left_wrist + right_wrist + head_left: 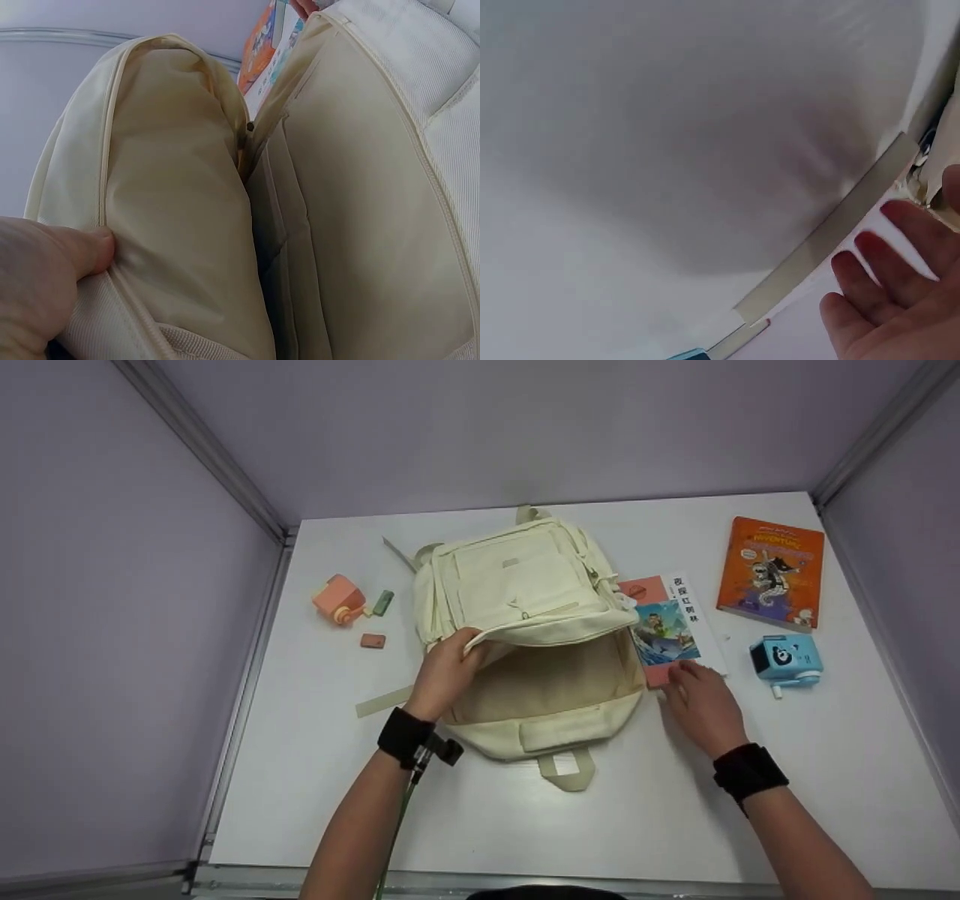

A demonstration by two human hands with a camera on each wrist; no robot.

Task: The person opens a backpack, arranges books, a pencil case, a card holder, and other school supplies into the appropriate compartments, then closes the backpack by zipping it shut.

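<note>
A cream backpack (pixel 517 577) lies on the white table, its main compartment unzipped and gaping toward me. My left hand (pixel 444 671) pinches the zippered edge of the raised flap at its left side; in the left wrist view the thumb presses on that edge beside the beige lining (pixel 180 172). Partly tucked against the bag's right side is a book (pixel 667 634) with a pink, blue and white cover. Over its near edge is my right hand (pixel 705 705). The right wrist view shows those fingers (pixel 885 277) spread and loosely bent by the book's edge (pixel 825 232), gripping nothing.
An orange book (pixel 772 574) lies at the far right, with a blue crank pencil sharpener (pixel 787 660) nearer. Left of the bag are a pink-orange crank sharpener (pixel 339 598), a small green block (pixel 383 603) and a small reddish block (pixel 373 640). Walls border the table's back and sides.
</note>
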